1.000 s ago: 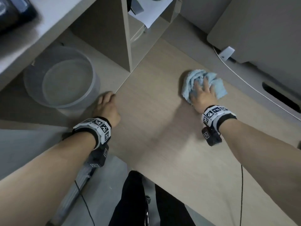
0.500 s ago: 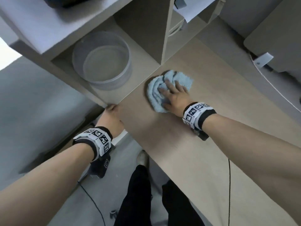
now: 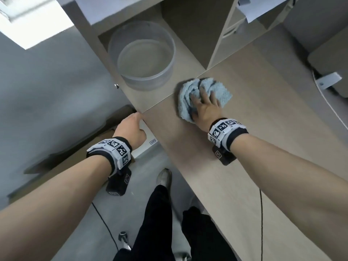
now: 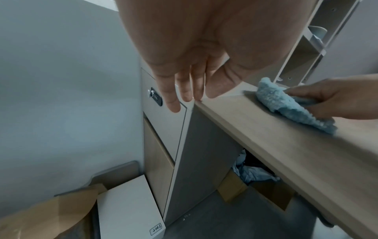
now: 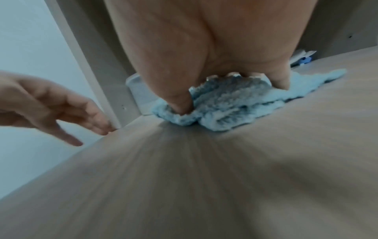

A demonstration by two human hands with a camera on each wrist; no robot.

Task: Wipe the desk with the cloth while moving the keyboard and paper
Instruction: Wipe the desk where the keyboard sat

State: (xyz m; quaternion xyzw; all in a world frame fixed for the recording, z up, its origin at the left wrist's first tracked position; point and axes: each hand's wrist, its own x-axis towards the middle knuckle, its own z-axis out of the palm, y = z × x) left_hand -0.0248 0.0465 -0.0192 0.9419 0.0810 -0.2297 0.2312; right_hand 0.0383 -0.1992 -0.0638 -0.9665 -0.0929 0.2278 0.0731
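My right hand (image 3: 206, 110) clutches the blue cloth (image 3: 186, 95) — I'd wipe flat, overlapping (left hand (image 3: 130, 129), fingers straight, touches the surface (image 3: 254, 138) corner).

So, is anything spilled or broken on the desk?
Nothing stands out. The right hand grips the bunched blue cloth on the desk, the left hand touches the desk's corner, and the clear tub stands upright on its shelf. No spill or damage shows.

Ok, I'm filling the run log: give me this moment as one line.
phase: wipe | right hand: grips cloth, pressing it on desk | left hand: open, fingertips at desk corner
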